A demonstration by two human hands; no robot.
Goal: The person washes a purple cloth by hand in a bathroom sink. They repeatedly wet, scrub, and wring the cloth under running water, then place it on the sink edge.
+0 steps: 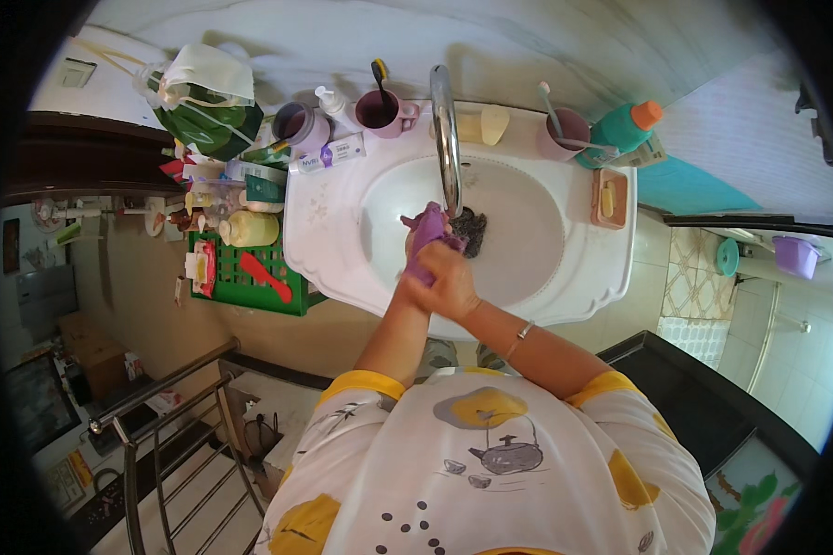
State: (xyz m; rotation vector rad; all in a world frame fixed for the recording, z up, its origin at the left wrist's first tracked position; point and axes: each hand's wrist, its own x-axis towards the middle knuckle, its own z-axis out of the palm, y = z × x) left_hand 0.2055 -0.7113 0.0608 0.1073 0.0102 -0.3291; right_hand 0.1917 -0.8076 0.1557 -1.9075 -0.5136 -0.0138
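Note:
Over the white washbasin (537, 277), a wet-looking purple cloth (426, 242) is bunched between my hands, just under the tap's spout. My right hand (449, 282) crosses in from the right and is closed round the lower part of the cloth, a little blurred. Behind and beneath the cloth, my left hand (410, 246) grips it too, with most of its fingers hidden. A dark grey, crumpled bundle (472, 231) lies in the bowl beside the cloth; I cannot make out what it is. The chrome tap (445, 129) arches above.
Along the back rim stand a mug (377, 116) with a toothbrush, a pump bottle (333, 106), a toothpaste tube (329, 154) and a teal bottle (627, 128). A soap dish (609, 198) sits at right. A green crate (241, 291) stands left; a metal railing (171, 393) is lower left.

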